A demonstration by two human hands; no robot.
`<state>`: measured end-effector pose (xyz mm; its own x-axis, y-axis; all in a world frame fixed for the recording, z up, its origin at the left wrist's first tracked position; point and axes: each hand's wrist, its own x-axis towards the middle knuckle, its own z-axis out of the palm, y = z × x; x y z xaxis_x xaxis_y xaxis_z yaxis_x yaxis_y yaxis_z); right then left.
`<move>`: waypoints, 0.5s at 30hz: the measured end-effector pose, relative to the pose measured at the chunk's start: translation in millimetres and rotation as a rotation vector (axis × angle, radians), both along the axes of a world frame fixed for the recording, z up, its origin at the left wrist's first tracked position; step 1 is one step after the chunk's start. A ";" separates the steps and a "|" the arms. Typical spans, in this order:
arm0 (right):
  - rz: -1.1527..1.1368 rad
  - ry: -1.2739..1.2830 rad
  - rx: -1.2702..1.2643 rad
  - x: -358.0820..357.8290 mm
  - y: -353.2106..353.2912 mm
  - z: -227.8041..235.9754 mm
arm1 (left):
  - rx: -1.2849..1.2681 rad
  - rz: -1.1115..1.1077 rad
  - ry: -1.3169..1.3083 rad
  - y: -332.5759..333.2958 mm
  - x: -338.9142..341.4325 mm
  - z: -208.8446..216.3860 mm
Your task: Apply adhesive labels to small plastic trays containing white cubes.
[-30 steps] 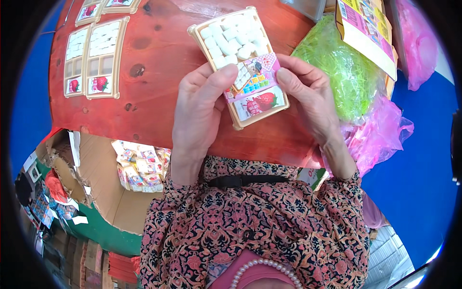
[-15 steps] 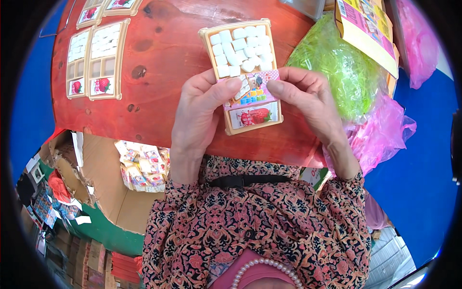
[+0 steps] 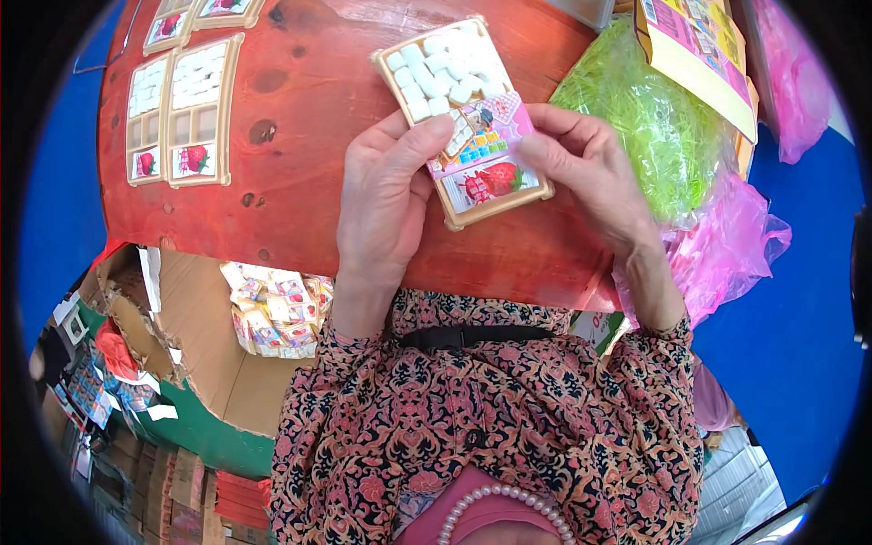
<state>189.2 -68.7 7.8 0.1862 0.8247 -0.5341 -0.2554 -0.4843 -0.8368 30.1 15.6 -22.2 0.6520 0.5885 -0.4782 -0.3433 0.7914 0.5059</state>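
Fingers (image 3: 429, 141) on either side hold the tan tray (image 3: 501, 211) between them.

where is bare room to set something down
Widest free patch: red tabletop between the beige plastic trays at left and the left hand. Smaller: between the held beige tray and near edge. Crowded: right side, with clear bag of green shreds and pink plastic bag.
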 end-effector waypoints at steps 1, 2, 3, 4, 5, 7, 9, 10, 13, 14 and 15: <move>-0.001 -0.001 0.000 -0.9 0.4 1.0 | 0.032 0.035 0.024 -0.5 0.5 -0.1; -0.018 0.052 0.031 -3.0 1.0 2.4 | 0.032 0.034 0.023 -0.6 1.0 0.2; -0.035 0.104 0.062 -3.9 1.7 3.5 | 0.044 0.051 0.028 -0.6 1.5 0.8; -0.036 0.105 0.062 -3.4 2.0 3.9 | 0.055 0.069 0.035 -0.9 1.5 1.4; -0.021 0.119 0.039 -2.6 2.6 4.1 | 0.055 0.069 0.036 -0.9 1.7 1.9; -0.007 0.133 0.015 -1.7 2.4 4.3 | 0.060 0.069 0.029 -1.5 2.4 2.4; 0.013 0.114 0.036 -1.4 1.6 4.5 | 0.050 0.077 0.028 -2.1 4.9 1.9; 0.014 0.115 0.037 -1.4 1.6 4.4 | 0.042 0.088 0.028 -2.1 5.8 2.0; 0.032 0.105 0.042 -2.0 2.1 4.1 | 0.031 0.085 -0.011 -2.2 5.9 0.6; 0.033 0.101 0.034 -2.7 2.2 4.6 | 0.035 0.086 -0.013 -2.1 7.0 0.9; 0.033 0.098 0.027 -3.2 2.7 4.4 | 0.051 0.089 0.022 -2.8 8.2 1.9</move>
<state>186.0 -66.0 12.2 0.1065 0.8439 -0.5258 -0.3206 -0.4714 -0.8216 38.2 12.8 -20.2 0.5857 0.6672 -0.4602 -0.3991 0.7316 0.5528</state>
